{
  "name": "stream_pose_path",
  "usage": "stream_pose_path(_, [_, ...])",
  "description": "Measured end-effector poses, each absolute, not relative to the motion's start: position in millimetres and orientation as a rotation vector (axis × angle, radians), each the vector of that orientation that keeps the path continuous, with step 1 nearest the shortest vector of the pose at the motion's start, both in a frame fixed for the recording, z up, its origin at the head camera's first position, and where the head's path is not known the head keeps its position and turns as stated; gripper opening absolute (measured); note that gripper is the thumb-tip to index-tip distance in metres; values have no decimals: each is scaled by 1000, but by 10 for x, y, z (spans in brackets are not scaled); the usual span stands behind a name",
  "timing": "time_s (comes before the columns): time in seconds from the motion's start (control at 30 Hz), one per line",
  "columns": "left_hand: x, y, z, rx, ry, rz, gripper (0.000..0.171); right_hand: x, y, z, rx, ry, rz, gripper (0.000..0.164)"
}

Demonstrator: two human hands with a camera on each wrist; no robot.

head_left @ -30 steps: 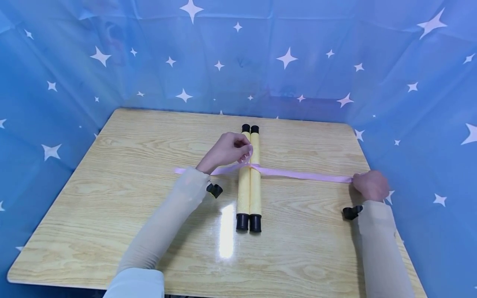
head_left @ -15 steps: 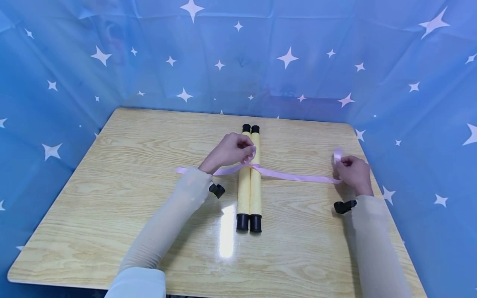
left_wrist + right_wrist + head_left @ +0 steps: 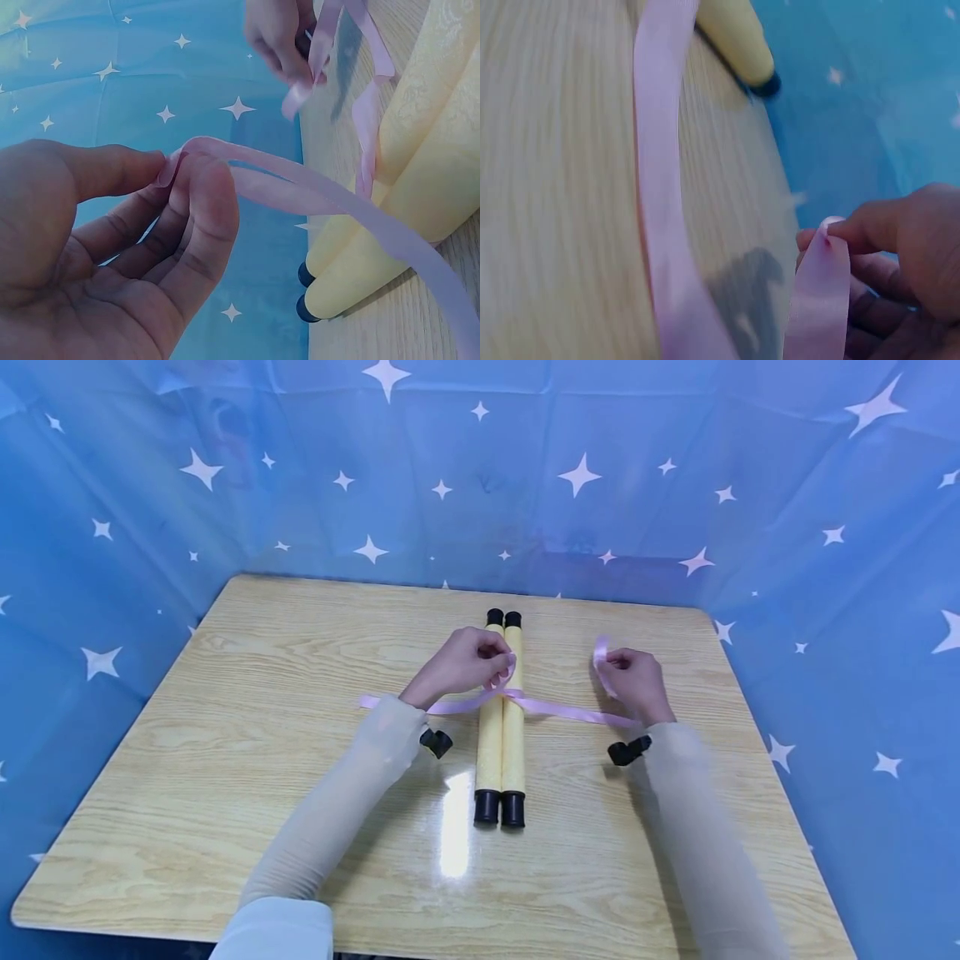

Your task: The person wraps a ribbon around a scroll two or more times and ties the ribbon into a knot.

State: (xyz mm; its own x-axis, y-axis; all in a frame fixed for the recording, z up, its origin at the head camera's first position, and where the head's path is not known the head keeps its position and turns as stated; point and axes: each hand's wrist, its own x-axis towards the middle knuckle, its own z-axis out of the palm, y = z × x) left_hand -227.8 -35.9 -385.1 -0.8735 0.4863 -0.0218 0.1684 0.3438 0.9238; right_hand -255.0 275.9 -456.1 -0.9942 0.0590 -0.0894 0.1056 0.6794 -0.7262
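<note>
Two yellow scroll-like rolls [image 3: 491, 743] with black end caps lie side by side on the table. A pink ribbon [image 3: 570, 712] passes round them near the middle, one part running left and one right. Above the rolls my left hand [image 3: 465, 662] pinches a raised loop of ribbon [image 3: 300, 169] between thumb and fingers. To the right of the rolls, my right hand [image 3: 637, 681] pinches the ribbon near its other end [image 3: 817, 300], and a short end stands up past the fingers. The slack between hand and rolls hangs low over the table.
The wooden table [image 3: 300, 635] carries the rolls near its centre. A blue curtain [image 3: 480, 460] with white stars rises behind it and along both sides. Small black wrist cameras [image 3: 435, 743] sit below both hands.
My right hand has moved left from the table's right edge towards the rolls, bringing the ribbon end with it, and the taut right part has slackened. My left hand stays nearly still.
</note>
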Motion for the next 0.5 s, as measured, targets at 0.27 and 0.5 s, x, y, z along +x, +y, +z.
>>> stream_pose_path(0.27, [-2277,-333,-3839,580,2328,1535,18,-2710,1967,-4323,-340,2591,-1392,35])
stream_pose_path(0.5, [-2300,-337,-3839,573,2339,1527,19,-2708,1813,-4161,-492,2303,-1615,37])
